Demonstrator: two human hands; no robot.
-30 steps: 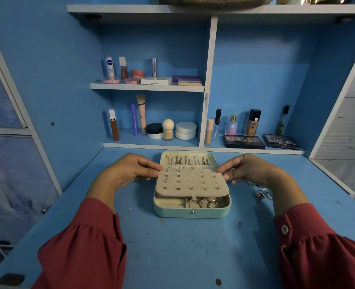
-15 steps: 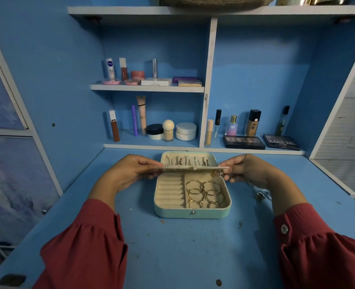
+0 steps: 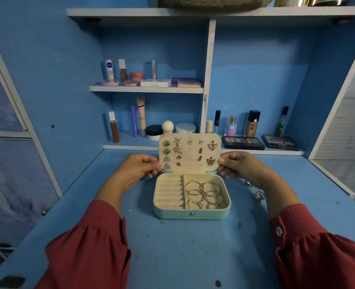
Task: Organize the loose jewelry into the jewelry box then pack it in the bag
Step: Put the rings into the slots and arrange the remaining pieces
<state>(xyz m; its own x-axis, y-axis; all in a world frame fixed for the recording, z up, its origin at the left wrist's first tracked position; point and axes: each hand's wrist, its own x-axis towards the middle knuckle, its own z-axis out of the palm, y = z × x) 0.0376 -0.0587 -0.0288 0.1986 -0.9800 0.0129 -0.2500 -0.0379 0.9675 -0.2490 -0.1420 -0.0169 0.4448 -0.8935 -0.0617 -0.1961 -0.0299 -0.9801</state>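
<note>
A mint-green jewelry box (image 3: 191,213) lies open on the blue desk. Its cream earring panel (image 3: 190,161) stands upright, studded with several earrings. My left hand (image 3: 140,166) pinches the panel's left edge and my right hand (image 3: 238,165) pinches its right edge. The box's right compartment holds several gold hoops (image 3: 203,195); the left side has empty ring rolls (image 3: 169,192). A few loose jewelry pieces (image 3: 259,196) lie on the desk to the right of the box, beside my right wrist. A brown bag (image 3: 212,2) sits on the top shelf, mostly cut off.
Shelves behind the box hold cosmetics: bottles, tubes, jars (image 3: 156,131) and two palettes (image 3: 280,141). The desk (image 3: 183,253) stretches toward me between my red sleeves. A white wall edge (image 3: 330,176) borders the desk on the right.
The earring panel swung up from lying flat over the box to standing upright, uncovering the hoops and ring rolls. Both hands rose with it at its edges.
</note>
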